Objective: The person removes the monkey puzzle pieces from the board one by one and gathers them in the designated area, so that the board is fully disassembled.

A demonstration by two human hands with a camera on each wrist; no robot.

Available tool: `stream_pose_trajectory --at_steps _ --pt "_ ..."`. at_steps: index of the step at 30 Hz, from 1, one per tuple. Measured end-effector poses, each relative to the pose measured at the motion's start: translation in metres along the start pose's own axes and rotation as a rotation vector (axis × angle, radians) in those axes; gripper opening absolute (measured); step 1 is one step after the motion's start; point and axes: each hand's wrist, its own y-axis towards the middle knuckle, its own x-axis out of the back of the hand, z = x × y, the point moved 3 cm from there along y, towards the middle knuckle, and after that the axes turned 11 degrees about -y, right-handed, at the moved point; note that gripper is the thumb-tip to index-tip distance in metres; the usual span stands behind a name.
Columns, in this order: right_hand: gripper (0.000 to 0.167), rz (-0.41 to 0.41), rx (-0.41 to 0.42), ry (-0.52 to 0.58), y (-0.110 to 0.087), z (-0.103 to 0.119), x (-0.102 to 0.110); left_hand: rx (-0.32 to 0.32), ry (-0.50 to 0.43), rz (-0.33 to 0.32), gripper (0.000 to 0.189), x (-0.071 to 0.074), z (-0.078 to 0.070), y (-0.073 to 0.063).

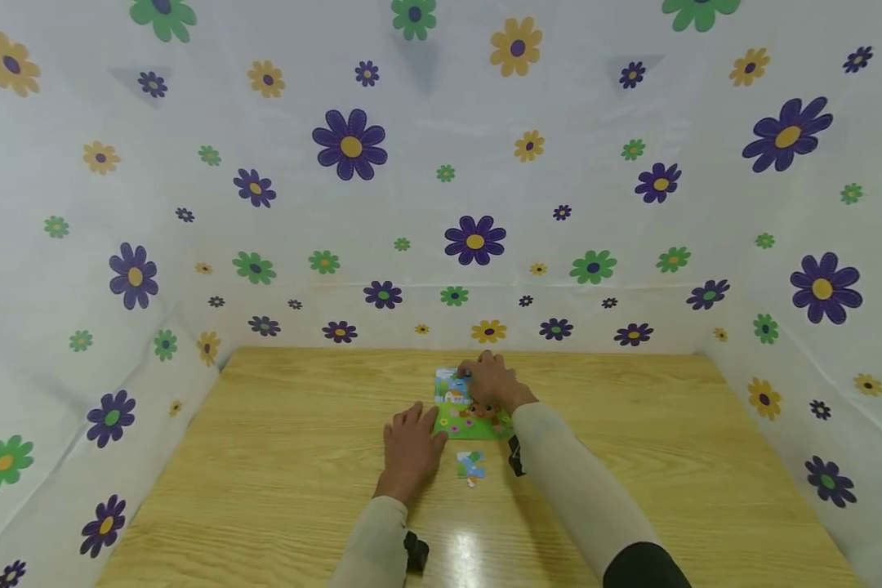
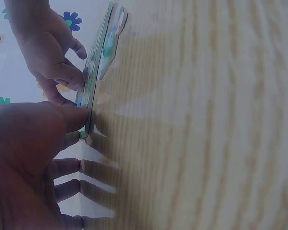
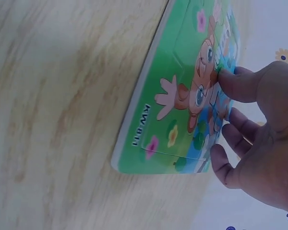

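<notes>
A jigsaw puzzle board [image 1: 456, 426] with a brown cartoon animal, a house and a green field lies flat on the wooden table. My left hand [image 1: 412, 449] rests at its left front corner, the thumb at the board's edge and the fingers stretched out on the tabletop. Over the board's upper right part, my right hand [image 1: 494, 382] bends down. Its thumb and fingertips pinch a puzzle piece [image 3: 216, 103] at the picture's surface, partly hidden by the fingers. In front of the board lies a loose blue and green puzzle piece [image 1: 470, 464].
The wooden table [image 1: 301, 457] ends at the back and sides against a white sheet [image 1: 426, 196] printed with purple, green and yellow flowers. A small pale bit [image 1: 471, 483] shows at the loose piece's front edge. Dark straps circle both wrists.
</notes>
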Motion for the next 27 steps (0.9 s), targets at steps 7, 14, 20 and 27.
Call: stream_pose_trajectory --at_steps 7,14,20,27 --pt "0.04 -0.103 -0.004 0.006 -0.002 -0.001 -0.004 0.014 -0.001 -0.002 0.047 0.0 0.0 -0.001" --pt "0.033 -0.186 -0.016 0.122 -0.006 -0.009 -0.006 0.006 -0.005 0.001 0.047 -0.002 0.0 -0.002" --pt "0.028 -0.197 0.003 0.202 -0.009 -0.015 -0.007 -0.023 -0.011 -0.022 0.046 -0.003 0.002 -0.002" --pt "0.029 -0.24 0.025 0.297 -0.014 -0.018 -0.004 0.012 -0.02 0.014 0.048 -0.002 0.002 0.0"
